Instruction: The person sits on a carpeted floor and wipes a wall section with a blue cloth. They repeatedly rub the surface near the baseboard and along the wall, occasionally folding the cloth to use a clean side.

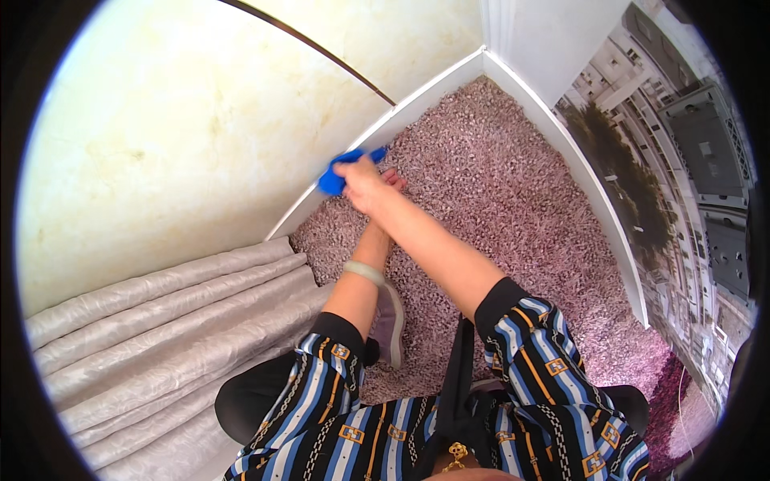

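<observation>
A blue cloth point(337, 175) is pressed against the top of the white baseboard point(421, 93) along the cream wall. My right hand point(361, 183) grips the cloth; both look slightly blurred. My left hand point(392, 178) lies beneath the right one, the forearms crossed at the wrists. Only some of its fingers show, partly curled, and the rest is hidden behind the right hand. A pale bangle point(364, 272) circles the left forearm.
A shaggy pinkish-brown carpet point(481, 162) covers the floor up to the baseboards. Pale curtains point(180, 324) hang at the left. At the right is a wall with a printed town picture point(631, 180). A shoe point(388, 324) rests on the carpet below the left forearm.
</observation>
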Demonstrator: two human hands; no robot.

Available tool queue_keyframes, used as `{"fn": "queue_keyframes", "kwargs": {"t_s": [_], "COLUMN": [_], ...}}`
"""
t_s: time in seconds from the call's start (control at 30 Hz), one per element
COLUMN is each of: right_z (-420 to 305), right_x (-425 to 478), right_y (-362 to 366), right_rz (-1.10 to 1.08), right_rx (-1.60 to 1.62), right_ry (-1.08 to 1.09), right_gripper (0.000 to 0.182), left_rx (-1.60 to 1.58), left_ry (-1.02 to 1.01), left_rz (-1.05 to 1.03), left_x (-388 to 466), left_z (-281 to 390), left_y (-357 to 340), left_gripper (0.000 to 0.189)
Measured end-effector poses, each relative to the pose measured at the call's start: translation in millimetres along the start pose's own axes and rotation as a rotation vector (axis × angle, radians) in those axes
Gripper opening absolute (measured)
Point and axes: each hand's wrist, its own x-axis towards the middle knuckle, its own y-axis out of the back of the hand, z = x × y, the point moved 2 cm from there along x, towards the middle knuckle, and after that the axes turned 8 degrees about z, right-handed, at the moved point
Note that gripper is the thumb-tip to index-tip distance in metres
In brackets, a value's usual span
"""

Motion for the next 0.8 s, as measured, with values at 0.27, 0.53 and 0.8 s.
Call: {"fn": "queue_keyframes", "kwargs": {"t_s": [0.27, 0.53, 0.8], "right_z": [-103, -164, -106], "right_x": [20, 15, -3], "right_y": [31, 58, 47], "right_rz": [0.009, 0.175, 0.309], "right_rx": [0.318, 0.403, -0.187], "right_ry": [-0.141, 0.407, 0.679], "right_gripper": [0.028, 0.032, 0.055], "left_rx": [0.731, -0.219, -0.478], "left_ry": [0.236, 0.407, 0.168], "left_rz": [-0.243, 0.020, 0.062], "left_x": [-26, -11, 6], "left_z": [137, 144, 98], "left_y": [-12, -49, -91], "left_gripper": [0.042, 0.040, 0.019]}}
